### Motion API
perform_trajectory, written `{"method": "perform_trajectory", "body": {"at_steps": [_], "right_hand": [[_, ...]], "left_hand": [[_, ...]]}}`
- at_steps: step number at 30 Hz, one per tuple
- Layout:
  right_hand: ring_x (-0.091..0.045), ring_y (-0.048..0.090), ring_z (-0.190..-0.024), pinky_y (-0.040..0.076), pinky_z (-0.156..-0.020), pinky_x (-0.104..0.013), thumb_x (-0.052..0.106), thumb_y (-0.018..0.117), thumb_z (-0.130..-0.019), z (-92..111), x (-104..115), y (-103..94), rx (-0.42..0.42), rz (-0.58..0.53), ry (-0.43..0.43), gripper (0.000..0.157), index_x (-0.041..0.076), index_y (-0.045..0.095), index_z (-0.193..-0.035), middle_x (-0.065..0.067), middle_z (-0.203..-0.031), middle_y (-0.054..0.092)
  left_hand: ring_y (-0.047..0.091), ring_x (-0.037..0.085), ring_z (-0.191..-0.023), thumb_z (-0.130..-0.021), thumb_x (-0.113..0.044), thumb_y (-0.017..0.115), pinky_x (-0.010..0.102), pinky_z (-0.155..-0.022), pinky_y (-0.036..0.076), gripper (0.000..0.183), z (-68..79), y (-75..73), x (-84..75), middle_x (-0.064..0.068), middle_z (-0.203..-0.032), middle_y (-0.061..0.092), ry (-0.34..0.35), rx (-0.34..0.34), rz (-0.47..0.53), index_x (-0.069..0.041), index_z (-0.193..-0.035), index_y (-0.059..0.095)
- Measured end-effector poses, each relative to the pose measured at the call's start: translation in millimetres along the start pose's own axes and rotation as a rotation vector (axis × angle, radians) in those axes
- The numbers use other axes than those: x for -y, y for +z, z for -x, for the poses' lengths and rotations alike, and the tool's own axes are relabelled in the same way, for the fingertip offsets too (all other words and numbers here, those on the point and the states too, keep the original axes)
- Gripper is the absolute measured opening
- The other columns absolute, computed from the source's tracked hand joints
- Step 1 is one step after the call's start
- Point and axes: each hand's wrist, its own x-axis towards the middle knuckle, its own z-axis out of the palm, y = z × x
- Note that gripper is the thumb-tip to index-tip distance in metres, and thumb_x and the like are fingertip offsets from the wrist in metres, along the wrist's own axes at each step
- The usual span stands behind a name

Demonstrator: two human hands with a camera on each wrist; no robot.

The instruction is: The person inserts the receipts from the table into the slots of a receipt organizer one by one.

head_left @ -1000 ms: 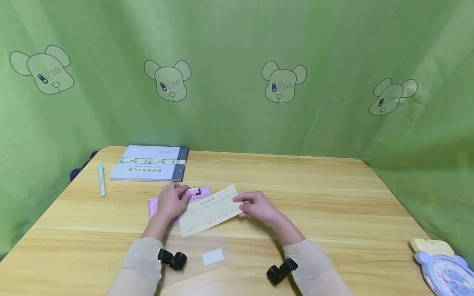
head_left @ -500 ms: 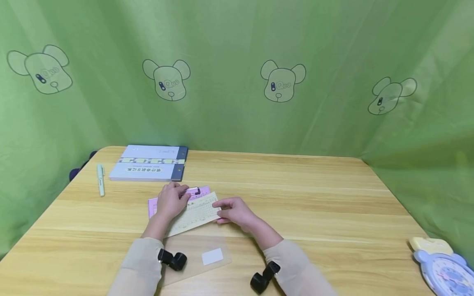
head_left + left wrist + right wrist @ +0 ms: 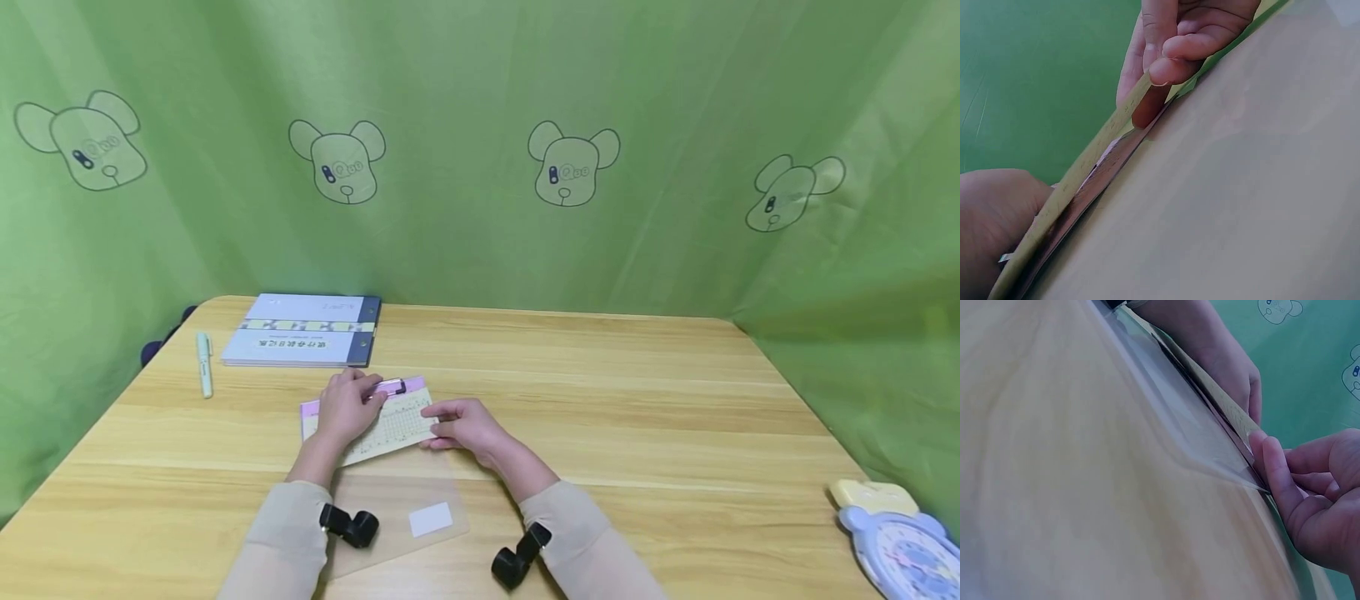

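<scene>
A small pink clipboard (image 3: 415, 384) with a metal clip (image 3: 391, 387) lies at the middle left of the table in the head view. My left hand (image 3: 349, 410) pinches the clip at its upper edge, thumb in front. A cream printed paper slip (image 3: 397, 422) covers most of the board, its left part hidden under my left hand. The slip's right edge is pinched by my right hand (image 3: 467, 429). From the left wrist view, the slip (image 3: 1088, 156) appears edge-on and slightly raised above the board; in the right wrist view my right fingers (image 3: 1277, 465) meet its corner.
Partly beneath the board lies a clear plastic folder (image 3: 390, 533) with a white label (image 3: 431, 520). A blue-grey account book (image 3: 300, 354) and a pale green pen (image 3: 205, 367) are at the back left. A blue toy clock (image 3: 911, 554) sits at the right edge.
My right hand has moved left with the slip, bringing it from beside the pink clipboard to over it, nearly lined up with the board. My left hand stays at the clip.
</scene>
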Motion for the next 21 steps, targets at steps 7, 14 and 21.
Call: {"method": "perform_trajectory", "body": {"at_steps": [7,14,21], "right_hand": [[-0.025,0.062,-0.070,0.047,-0.066,-0.027,-0.015,0.046,-0.080,-0.3,-0.4,1.1,0.001,-0.011,0.012,0.029,-0.011,0.053,-0.108,-0.021,-0.100,0.052],[-0.026,0.062,-0.071,0.047,-0.066,-0.027,-0.015,0.046,-0.080,0.5,0.1,1.2,0.008,-0.005,0.009,0.030,-0.011,0.052,-0.109,-0.022,-0.103,0.050],[-0.026,0.061,-0.071,0.047,-0.067,-0.028,-0.015,0.046,-0.080,1.9,2.9,0.2,0.019,0.004,-0.001,0.030,-0.012,0.051,-0.110,-0.023,-0.103,0.051]], "left_hand": [[0.042,0.027,-0.088,-0.076,-0.020,0.064,0.041,-0.076,0.031,0.035,0.0,0.0,0.3,0.011,-0.094,0.049,0.012,0.004,0.000,-0.003,-0.107,0.061],[0.041,0.027,-0.089,-0.078,-0.018,0.062,0.042,-0.077,0.030,0.035,-0.1,-1.2,-1.2,0.011,-0.098,0.049,0.011,0.028,-0.020,-0.005,-0.110,0.059],[0.040,0.027,-0.090,-0.081,-0.017,0.059,0.044,-0.075,0.031,0.032,-2.7,-0.7,-1.3,0.012,-0.097,0.048,0.080,0.057,-0.102,-0.006,-0.111,0.059]]}}
